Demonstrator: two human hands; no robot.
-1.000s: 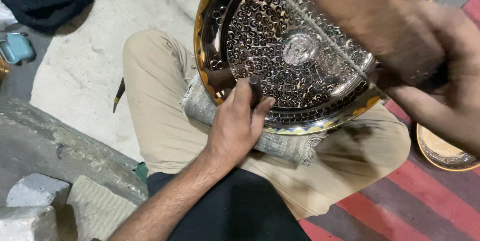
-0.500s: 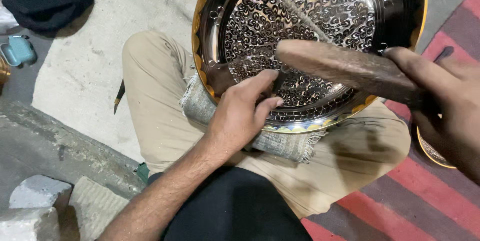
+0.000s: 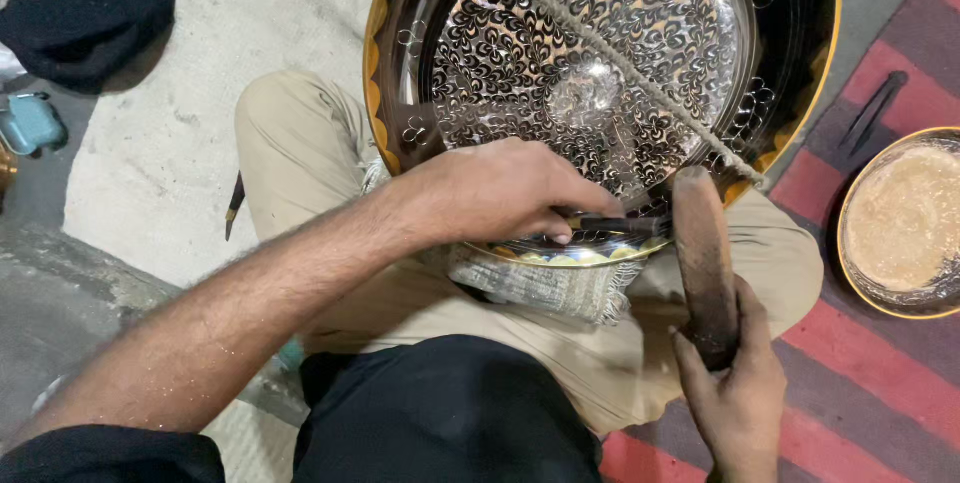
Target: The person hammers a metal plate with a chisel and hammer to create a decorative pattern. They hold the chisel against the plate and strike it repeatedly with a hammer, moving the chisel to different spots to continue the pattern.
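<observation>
A large round engraved metal tray (image 3: 600, 63) with black floral pattern and a gold rim rests on my lap, over a folded cloth (image 3: 540, 288). A rope (image 3: 620, 53) runs diagonally across the tray. My left hand (image 3: 500, 193) lies on the tray's near rim and grips a thin dark metal chisel (image 3: 615, 225) pointing right. My right hand (image 3: 735, 393) holds a brown wooden mallet (image 3: 705, 258) upright, its head just right of the chisel's end.
A round bowl (image 3: 900, 223) with pale contents sits on the red striped mat at right, a dark tool (image 3: 870, 113) beyond it. A black bag (image 3: 90, 3) and a teal object (image 3: 30, 123) lie at left. Another thin tool (image 3: 233, 205) lies by my knee.
My left hand shifted right along the tray's rim and now holds the chisel there. My right hand dropped from above the tray to lower right, mallet turned upright beside the chisel.
</observation>
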